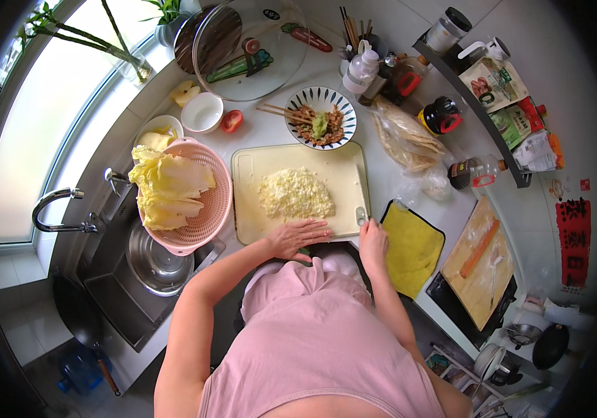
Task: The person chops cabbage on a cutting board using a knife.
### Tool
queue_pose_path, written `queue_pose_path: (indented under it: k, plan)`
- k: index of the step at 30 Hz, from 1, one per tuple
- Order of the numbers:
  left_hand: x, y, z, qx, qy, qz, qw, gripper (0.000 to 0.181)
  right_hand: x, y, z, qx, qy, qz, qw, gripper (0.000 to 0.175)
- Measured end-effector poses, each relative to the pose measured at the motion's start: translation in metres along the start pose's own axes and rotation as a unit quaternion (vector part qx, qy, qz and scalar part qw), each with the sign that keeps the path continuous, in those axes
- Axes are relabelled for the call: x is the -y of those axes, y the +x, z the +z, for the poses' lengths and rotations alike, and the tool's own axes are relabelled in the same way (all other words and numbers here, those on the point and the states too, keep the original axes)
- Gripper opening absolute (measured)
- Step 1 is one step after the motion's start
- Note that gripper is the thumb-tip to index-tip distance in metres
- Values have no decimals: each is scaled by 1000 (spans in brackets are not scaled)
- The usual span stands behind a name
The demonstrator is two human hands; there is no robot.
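Observation:
Finely chopped napa cabbage [298,193] is heaped on the cream cutting board [248,164] in front of me. My left hand [298,237] lies flat at the board's front edge, fingers extended towards the right, holding nothing. At the front right corner, my right hand [374,241] is closed around a slim handle. It appears to be that of a knife [365,193], seen nearly edge-on along the board's right side; much of it is hard to make out. Behind the board stands a patterned bowl [351,117] of minced filling with chopsticks [280,111] in it.
Cabbage leaves [173,183] fill part of a pink colander [220,209] over the sink [113,298]. A yellow cloth [412,250] lies right of the board, before a wooden board [465,251] with a rolling pin [480,248]. Bottles [439,115] and a glass lid [282,68] stand behind.

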State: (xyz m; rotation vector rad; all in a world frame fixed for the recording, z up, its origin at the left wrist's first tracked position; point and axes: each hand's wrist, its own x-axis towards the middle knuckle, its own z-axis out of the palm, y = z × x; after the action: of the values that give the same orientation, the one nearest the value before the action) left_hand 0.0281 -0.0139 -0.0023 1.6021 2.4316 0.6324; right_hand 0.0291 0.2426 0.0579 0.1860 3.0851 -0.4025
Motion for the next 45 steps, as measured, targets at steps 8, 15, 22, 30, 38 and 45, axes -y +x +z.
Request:
queue_pose_path:
  k: [8, 15, 22, 30, 38, 45]
  plan:
    - [26, 7, -14, 2, 101, -61, 993, 89, 46, 13, 26, 14, 35, -107, 994, 18]
    - [13, 14, -26, -101, 72, -155, 980, 66, 52, 24, 0, 15, 112, -170, 979, 19]
    - [10, -24, -21, -457, -103, -429, 773, 29, 77, 20, 7, 64, 140, -173, 973, 22]
    - [24, -38, 6, -476, -118, -491, 720, 40, 89, 26, 12, 58, 114, -180, 975, 26]
    - [26, -34, 13, -446, -76, -491, 745, 45, 87, 29, 13, 77, 118, -137, 980, 26]
    - [55, -34, -9, -436, -30, -531, 726, 48, 87, 30, 3, 56, 117, -140, 982, 27]
